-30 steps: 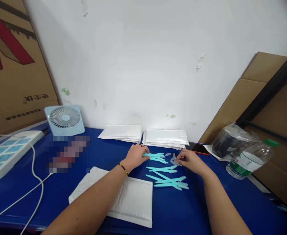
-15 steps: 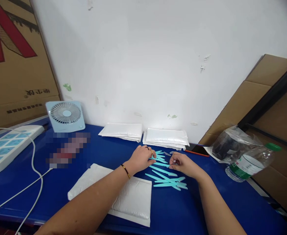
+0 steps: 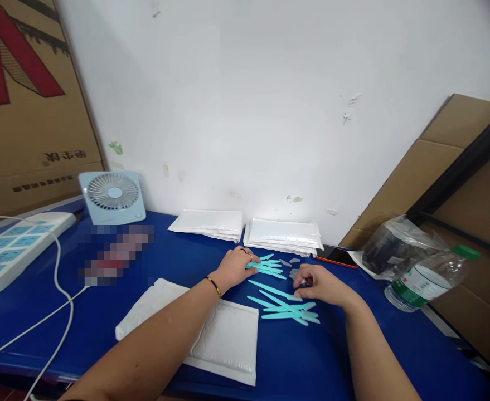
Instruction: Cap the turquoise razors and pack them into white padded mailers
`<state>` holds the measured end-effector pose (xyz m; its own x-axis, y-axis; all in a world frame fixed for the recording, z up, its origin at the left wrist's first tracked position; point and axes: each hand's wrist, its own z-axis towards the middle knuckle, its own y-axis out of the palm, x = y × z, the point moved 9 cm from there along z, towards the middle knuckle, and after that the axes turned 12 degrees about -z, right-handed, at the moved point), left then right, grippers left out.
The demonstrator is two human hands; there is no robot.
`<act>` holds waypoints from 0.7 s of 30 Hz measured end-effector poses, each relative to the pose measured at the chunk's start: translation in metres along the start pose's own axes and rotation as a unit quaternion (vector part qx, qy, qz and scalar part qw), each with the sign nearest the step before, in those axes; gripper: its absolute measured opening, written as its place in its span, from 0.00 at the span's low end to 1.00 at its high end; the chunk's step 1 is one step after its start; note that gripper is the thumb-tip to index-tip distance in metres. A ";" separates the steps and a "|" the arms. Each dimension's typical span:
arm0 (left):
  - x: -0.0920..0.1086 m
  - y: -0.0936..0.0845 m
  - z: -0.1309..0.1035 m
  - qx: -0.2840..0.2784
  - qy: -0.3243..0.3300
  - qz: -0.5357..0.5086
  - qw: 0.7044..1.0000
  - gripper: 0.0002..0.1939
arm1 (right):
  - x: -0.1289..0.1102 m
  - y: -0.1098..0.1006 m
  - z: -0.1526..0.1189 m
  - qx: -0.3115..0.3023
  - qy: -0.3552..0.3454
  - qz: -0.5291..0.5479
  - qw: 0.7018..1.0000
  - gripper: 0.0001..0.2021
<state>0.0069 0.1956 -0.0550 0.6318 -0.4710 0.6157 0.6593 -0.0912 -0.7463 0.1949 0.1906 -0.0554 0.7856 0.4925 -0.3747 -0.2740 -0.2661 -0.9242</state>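
My left hand [image 3: 238, 266] is closed around the handle ends of several turquoise eyebrow razors [image 3: 270, 268], which fan out to the right from under its fingers. My right hand [image 3: 316, 285] is curled, its thumb and fingertips pinching the right end of another turquoise razor [image 3: 273, 289]. Something small and whitish shows between its fingers, too small to make out. Nearer me, a loose crossed heap of razors [image 3: 289, 310] lies on the blue table. Small translucent pieces [image 3: 295, 260], perhaps blade caps, lie beyond the right hand.
A white padded envelope [image 3: 230, 342] lies beneath my left forearm. Two stacks of white envelopes [image 3: 207, 221] [image 3: 284, 233] stand against the wall. Rightward are a phone [image 3: 336, 257], a plastic bottle [image 3: 426, 281] and a bagged dark object [image 3: 384, 250]. A fan [image 3: 113, 196] and power strip [image 3: 14, 250] stand left.
My left hand has shifted slightly left with the fanned razors. My right hand has moved a little right and nearer me, from one razor to the end of another.
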 end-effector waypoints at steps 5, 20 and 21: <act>-0.006 0.000 0.001 -0.013 -0.027 -0.020 0.999 0.09 | -0.014 0.015 0.001 -0.049 -0.035 -0.034 0.998 0.07; 0.022 0.000 0.001 -0.009 0.030 0.055 0.998 0.09 | 0.007 -0.009 0.006 0.089 0.034 -0.010 0.995 0.08; 0.021 -0.003 0.001 0.000 0.027 0.056 0.998 0.08 | 0.011 -0.011 0.006 0.097 0.041 -0.009 0.994 0.09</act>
<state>0.0186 0.1871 -0.0401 0.6780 -0.5253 0.5141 0.5860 -0.0359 -0.8095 0.2031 0.2037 -0.0500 0.8320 0.4239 -0.3578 -0.3545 -0.0898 -0.9307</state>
